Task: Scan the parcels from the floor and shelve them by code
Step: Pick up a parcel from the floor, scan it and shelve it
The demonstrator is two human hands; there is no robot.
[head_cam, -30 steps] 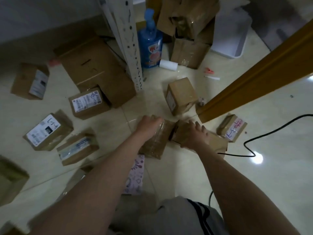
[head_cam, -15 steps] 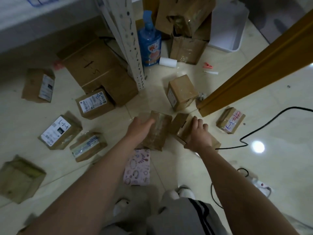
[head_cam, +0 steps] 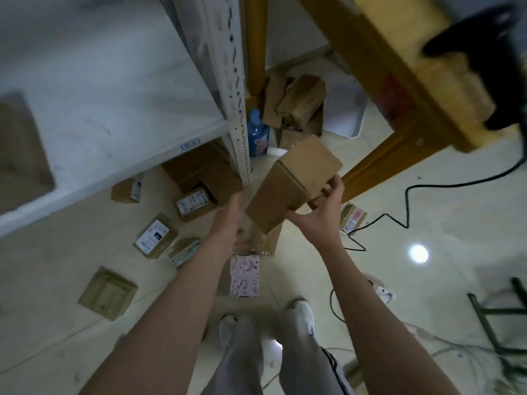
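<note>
I stand over the floor parcels. My right hand (head_cam: 316, 212) grips a plain brown cardboard box (head_cam: 293, 183) at its lower right corner and holds it tilted at waist height. My left hand (head_cam: 228, 218) is beside the box's left edge with straight fingers; whether it touches the box is unclear. A taped brown parcel (head_cam: 266, 243) lies on the floor under the lifted box, and a pink patterned parcel (head_cam: 244, 276) lies just in front of it. Several labelled parcels (head_cam: 194, 203) lie to the left. The white shelf board (head_cam: 114, 95) is at upper left.
The perforated shelf post (head_cam: 238, 115) stands just left of the lifted box. A wooden beam (head_cam: 379, 163) slants at right. A black cable (head_cam: 405, 201) runs over the tiles. A blue bottle (head_cam: 256, 135), a box pile (head_cam: 296, 106) and a white bin (head_cam: 346, 112) stand behind.
I have stood up and the view rose. My right hand lifted its box off the floor. My left hand let go of the taped parcel, which stayed down.
</note>
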